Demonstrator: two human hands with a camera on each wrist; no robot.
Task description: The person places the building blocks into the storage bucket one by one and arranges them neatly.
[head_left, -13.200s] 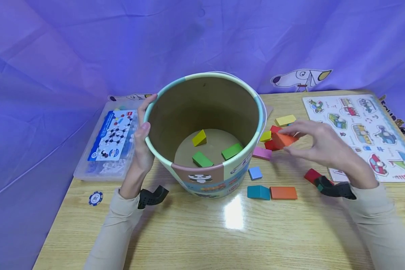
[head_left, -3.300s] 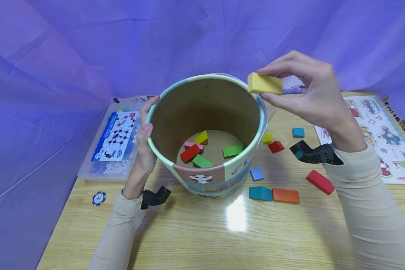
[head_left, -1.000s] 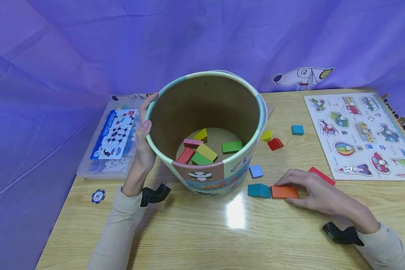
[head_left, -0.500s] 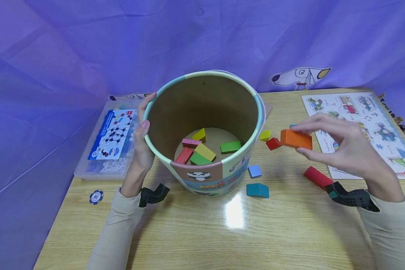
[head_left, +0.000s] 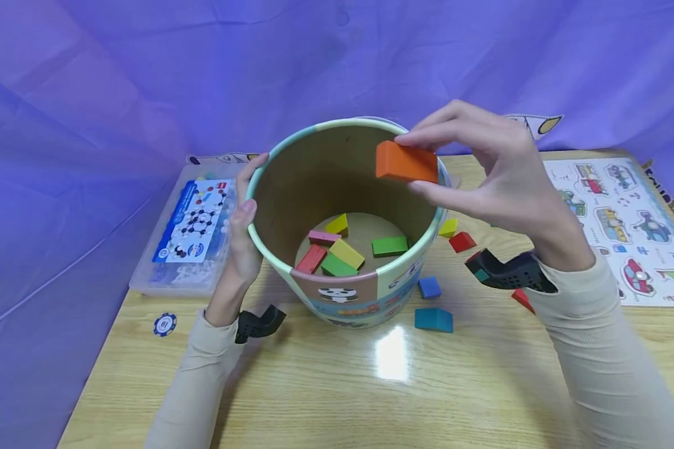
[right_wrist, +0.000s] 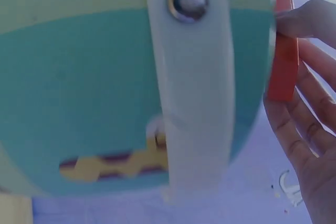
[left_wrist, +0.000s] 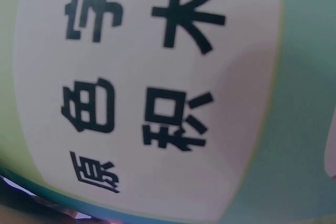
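A large round bucket with a panda on its side stands mid-table, tilted slightly toward me. My left hand grips its rim on the left, thumb and fingers at the edge. Over the bucket's right rim, my right hand pinches an orange block between thumb and fingers. The right wrist view shows that same orange block beside the rim. On the bucket floor lie green blocks, a red block, a pink block and yellow blocks.
Right of the bucket lie a teal block, a blue block, a small red block and a yellow block. A picture puzzle board is at right. A clear plastic case and a poker chip sit left.
My right hand has picked the orange block off the table, lifted it and carried it left to above the bucket's rim. The left hand keeps its place on the rim.
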